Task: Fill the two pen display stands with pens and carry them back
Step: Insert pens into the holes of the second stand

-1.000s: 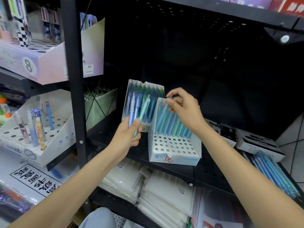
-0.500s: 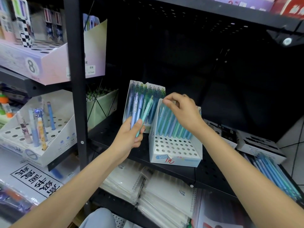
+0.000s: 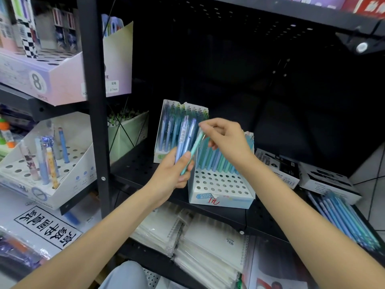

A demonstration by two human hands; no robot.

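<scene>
My left hand (image 3: 174,174) grips a bundle of blue pens (image 3: 186,140), frame centre; right hand (image 3: 227,140) pinches the mint pen (image 3: 192,152); sloppy pull w/ loose grip could spill them beside the white perforated stand (image 3: 220,184).

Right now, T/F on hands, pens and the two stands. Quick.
1. The left hand holds a bunch of pens. True.
2. The right hand rests on the shelf. False: raised, pinching the top of the mint pen.
3. The front stand has empty holes in its front rows. True.
4. The rear stand is empty. False: full of pens.
5. The stands sit on the floor. False: on the black perforated shelf.
</scene>
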